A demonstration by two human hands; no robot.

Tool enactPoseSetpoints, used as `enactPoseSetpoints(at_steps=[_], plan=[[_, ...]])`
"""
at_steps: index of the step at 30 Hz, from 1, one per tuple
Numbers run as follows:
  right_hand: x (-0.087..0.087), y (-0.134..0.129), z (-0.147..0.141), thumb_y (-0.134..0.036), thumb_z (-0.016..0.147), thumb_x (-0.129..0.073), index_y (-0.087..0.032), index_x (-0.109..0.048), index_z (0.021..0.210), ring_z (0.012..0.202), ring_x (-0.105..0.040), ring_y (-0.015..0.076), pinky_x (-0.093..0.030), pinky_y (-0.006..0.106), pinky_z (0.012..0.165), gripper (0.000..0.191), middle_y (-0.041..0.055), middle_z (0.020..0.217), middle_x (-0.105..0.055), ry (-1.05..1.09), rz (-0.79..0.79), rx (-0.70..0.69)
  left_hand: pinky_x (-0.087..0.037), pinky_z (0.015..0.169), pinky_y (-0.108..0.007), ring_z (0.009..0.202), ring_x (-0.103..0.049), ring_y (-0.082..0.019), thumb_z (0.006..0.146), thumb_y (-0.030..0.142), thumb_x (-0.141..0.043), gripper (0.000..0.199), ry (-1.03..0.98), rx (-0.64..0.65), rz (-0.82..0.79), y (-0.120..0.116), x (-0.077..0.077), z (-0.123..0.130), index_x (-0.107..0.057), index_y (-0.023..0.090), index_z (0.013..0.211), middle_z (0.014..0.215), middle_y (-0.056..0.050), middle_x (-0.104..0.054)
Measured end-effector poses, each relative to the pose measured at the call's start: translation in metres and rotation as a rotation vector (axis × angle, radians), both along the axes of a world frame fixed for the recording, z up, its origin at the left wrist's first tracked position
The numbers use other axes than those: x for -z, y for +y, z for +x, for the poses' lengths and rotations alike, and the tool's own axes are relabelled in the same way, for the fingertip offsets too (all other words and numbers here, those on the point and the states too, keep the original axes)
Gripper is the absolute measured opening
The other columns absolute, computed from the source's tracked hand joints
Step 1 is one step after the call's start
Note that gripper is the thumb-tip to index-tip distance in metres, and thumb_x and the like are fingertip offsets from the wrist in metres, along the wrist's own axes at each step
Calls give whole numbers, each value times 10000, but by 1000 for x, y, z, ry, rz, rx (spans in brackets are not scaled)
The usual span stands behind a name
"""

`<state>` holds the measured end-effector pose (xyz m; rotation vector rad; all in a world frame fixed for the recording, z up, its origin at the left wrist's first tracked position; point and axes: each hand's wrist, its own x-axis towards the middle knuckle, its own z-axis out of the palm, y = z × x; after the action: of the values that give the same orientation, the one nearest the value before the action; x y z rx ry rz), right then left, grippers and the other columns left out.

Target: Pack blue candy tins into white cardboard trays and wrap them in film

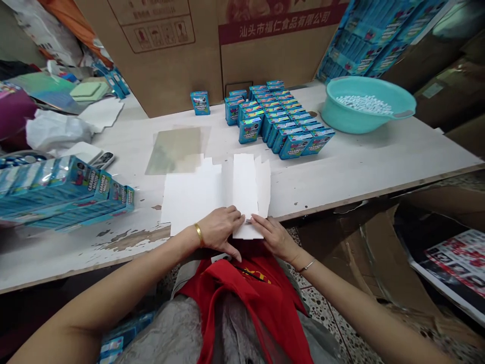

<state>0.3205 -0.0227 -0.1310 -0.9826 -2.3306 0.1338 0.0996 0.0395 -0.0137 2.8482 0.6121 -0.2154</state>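
A flat white cardboard box blank (245,177), partly folded, lies at the table's front edge with its near end over my lap. My left hand (222,227) rests at its near left side, fingertips on the card and thumb stretched out below. From the right, my right hand (276,237) grips the near right edge, fingertips close to those of the left hand; its thumb is hidden. More white card (193,194) spreads to the left, partly under my left hand. Behind it lies a translucent sheet (174,149).
Rows of small blue candy boxes (280,119) stand behind the blank, with a turquoise basin (359,114) of small white pieces to their right. Wrapped blue packs (64,192) are stacked at left. A large carton (182,65) stands at the back.
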Motion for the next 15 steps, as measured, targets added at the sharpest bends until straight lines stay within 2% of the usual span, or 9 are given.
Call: enactPoseSetpoints(at_steps=[2,4,6,9,12,15], plan=[[0,3,-8,-54,889,-390,-197,-263,1503,1037,-569,251,-537,427,846,643,139,1332,-562,94,11,32,-454,794,-328,936,-578,-236,857,481,-584,416,34,-42,-2,1,0,1,-612,131,1079,973,-128,-652],[-2,5,-15,-43,904,-382,-221,-201,1519,1126,-557,245,-538,420,887,665,138,1325,-559,175,15,70,-446,735,-300,882,-607,-207,940,345,-470,259,107,-129,-16,4,0,7,-652,168,993,917,-98,-678],[-5,5,-20,-41,911,-396,-242,-97,1532,1262,-485,257,-526,434,937,718,153,1409,-471,249,36,124,-434,676,-292,822,-633,-204,969,345,-396,323,177,-258,-35,10,-2,15,-674,189,915,861,-81,-695],[-4,3,-25,-55,916,-409,-287,-7,1530,1360,-383,282,-510,466,972,770,149,1540,-273,280,76,204,-429,645,-289,813,-660,-224,937,390,-453,288,230,-482,-63,20,-6,29,-674,206,945,867,-74,-713],[3,1,-29,-46,915,-348,-262,-69,1538,1201,-529,281,-527,466,919,715,143,1525,-326,151,40,233,-456,680,-293,880,-668,-237,869,377,-558,262,228,-638,-125,28,-6,38,-644,217,1057,955,-65,-720],[9,2,-30,-52,912,-311,-211,-166,1532,973,-592,280,-534,479,820,657,146,1450,-450,32,3,248,-495,746,-310,925,-661,-231,846,342,-586,341,144,-698,-176,26,-2,35,-593,190,1151,1020,-71,-708]])
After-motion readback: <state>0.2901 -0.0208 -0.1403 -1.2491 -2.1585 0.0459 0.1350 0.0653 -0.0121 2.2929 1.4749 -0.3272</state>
